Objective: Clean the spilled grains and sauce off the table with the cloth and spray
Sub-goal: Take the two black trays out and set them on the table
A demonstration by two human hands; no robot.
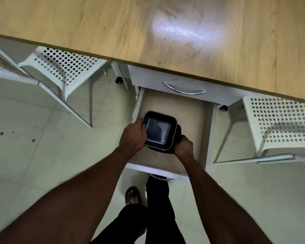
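Black container, perhaps cloth beneath, between both hands' fingers.

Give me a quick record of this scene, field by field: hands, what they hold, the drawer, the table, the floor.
left hand: gripping the left edge of the black square container
right hand: gripping the container's lower right corner
container: held over the open drawer, contents unclear
upper drawer: closed, curved metal handle
table: visible wooden top shows no spill, glare patch only
chairs: white perforated chair left, another right
floor: small red spots at left
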